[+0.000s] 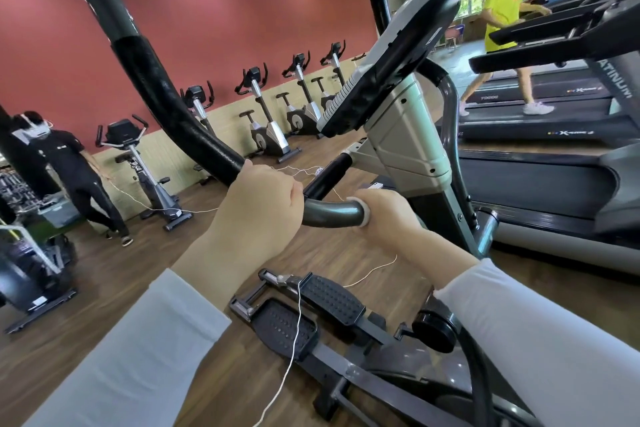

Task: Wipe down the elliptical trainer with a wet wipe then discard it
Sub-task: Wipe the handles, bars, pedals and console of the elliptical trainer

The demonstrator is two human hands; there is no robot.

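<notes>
Elliptical trainer (pixel 408 135): grey plastic housing, console tilted w/ dark back, black foam on the long swing arm (pixel 166 94), bare glossy dark metal on the short fixed handlebar (pixel 329 213). Two black studded pedals (pixel 332 298) sit low at frame centre, near the wood floor (pixel 104 305).

L hand (pixel 259 211): closed in a fist around the lower end of the swing arm, where foam ends. White sleeve to the wrist.

R hand (pixel 384 215): wrapped around the fixed handlebar's right end, w/ the wet wipe (pixel 362 210) pinched between palm and bar. Only a thin white edge of the wipe shows, ringing the bar at the fingers' side; rest is hidden under the hand.

A thin white cord (pixel 294 333) hangs across the pedals.

Background: row of exercise bikes (pixel 270 111) along the red wall; a person in black at left edge; a person in a yellow shirt on a treadmill (pixel 540 104) at right.
</notes>
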